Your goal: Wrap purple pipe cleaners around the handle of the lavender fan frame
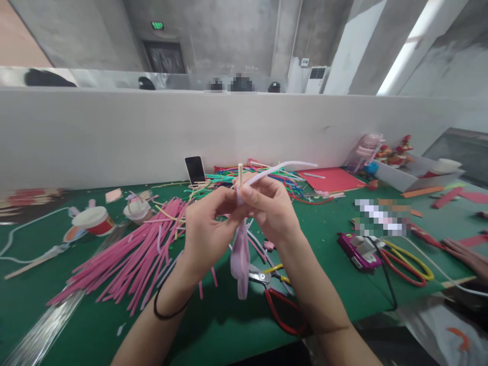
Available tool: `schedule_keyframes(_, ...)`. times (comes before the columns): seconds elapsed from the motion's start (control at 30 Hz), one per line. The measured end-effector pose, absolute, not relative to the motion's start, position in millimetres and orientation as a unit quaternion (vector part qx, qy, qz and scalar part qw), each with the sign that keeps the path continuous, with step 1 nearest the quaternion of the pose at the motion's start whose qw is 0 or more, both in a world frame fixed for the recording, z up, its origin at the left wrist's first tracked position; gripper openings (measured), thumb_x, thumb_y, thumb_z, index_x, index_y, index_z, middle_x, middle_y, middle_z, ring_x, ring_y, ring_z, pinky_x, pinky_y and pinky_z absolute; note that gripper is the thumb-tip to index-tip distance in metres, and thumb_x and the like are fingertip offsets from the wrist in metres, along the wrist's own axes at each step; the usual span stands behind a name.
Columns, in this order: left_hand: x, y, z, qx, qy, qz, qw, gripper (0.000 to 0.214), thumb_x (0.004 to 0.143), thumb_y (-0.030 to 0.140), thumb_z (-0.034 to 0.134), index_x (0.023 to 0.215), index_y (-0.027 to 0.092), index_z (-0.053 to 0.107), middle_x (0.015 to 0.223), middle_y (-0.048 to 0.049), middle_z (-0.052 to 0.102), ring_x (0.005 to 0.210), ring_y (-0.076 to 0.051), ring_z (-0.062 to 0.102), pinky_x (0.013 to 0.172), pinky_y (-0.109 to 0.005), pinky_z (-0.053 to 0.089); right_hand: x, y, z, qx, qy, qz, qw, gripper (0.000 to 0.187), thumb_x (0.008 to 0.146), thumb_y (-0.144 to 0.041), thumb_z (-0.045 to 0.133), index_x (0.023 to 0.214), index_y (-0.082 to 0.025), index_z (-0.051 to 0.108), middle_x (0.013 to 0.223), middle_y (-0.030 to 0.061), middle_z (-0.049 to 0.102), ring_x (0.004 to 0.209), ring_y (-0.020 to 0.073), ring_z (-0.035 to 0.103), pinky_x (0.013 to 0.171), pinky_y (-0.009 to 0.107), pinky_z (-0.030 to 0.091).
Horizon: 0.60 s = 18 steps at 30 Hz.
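Observation:
My left hand (208,223) and my right hand (269,206) meet above the green table (331,213), both pinched closed on a thin wooden stick (240,173) whose tip pokes up between them. A pale lilac pipe cleaner (282,169) runs from my right fingers up and to the right. Below the hands hangs a lilac pipe-cleaner shape (240,259) fixed to the same stick. A black band circles my left wrist.
A pile of pink pipe cleaners (129,254) lies at the left, mixed coloured ones (263,178) behind the hands. Red-handled pliers (278,305) lie under my right forearm. A phone (195,169) leans on the white partition. A glue gun (360,249), cups (93,221) and red sheet (331,179) surround.

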<state>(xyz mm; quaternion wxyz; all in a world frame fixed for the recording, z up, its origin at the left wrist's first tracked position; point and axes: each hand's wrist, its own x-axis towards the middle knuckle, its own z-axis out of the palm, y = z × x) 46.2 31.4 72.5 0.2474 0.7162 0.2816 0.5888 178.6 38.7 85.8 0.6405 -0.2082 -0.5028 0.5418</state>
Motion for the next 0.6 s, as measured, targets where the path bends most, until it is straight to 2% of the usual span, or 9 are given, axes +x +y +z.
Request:
schedule_keyframes(0.07,45,30,73,0.715,0.276,0.594,0.245,0.006,0.087,0.027,0.074,0.085,0.021,0.073,0.075,0.0006,0.074,0.068,-0.015,0.071,0.067,-0.026,0.059,178,38,85,-0.203,-0.517,0.541,0.631,0.029,0.067,-0.044,0.089,0.077,-0.023,0.074,0.071,-0.0017,0.065,0.065,0.012,0.053,0.057,0.026,0.042)
schedule_keyframes(0.23,36,28,77,0.744,0.266,0.584,0.188,0.006,0.087,0.024,0.074,0.09,0.024,0.079,0.073,0.001,0.075,0.064,-0.015,0.068,0.061,-0.025,0.053,181,39,83,-0.162,-0.534,0.552,0.619,0.021,0.07,-0.041,0.088,0.076,-0.025,0.076,0.081,0.0009,0.071,0.077,0.0153,0.062,0.064,0.027,0.049)
schedule_keyframes(0.4,25,31,82,0.787,0.254,0.529,0.193,0.01,0.09,0.023,0.071,0.088,0.022,0.081,0.072,-0.0006,0.076,0.062,-0.016,0.067,0.059,-0.026,0.051,180,42,83,-0.175,-0.539,0.575,0.591,0.025,0.068,-0.042,0.089,0.08,-0.026,0.076,0.073,-0.0015,0.065,0.059,0.0108,0.049,0.046,0.023,0.035)
schedule_keyframes(0.6,25,37,81,0.803,0.236,0.499,0.223,0.014,0.094,0.025,0.065,0.092,0.022,0.079,0.076,-0.0012,0.076,0.065,-0.016,0.069,0.062,-0.025,0.052,177,42,81,-0.17,-0.534,0.563,0.608,0.024,0.069,-0.04,0.089,0.08,-0.024,0.074,0.075,-0.0021,0.066,0.055,0.0088,0.047,0.044,0.022,0.033)
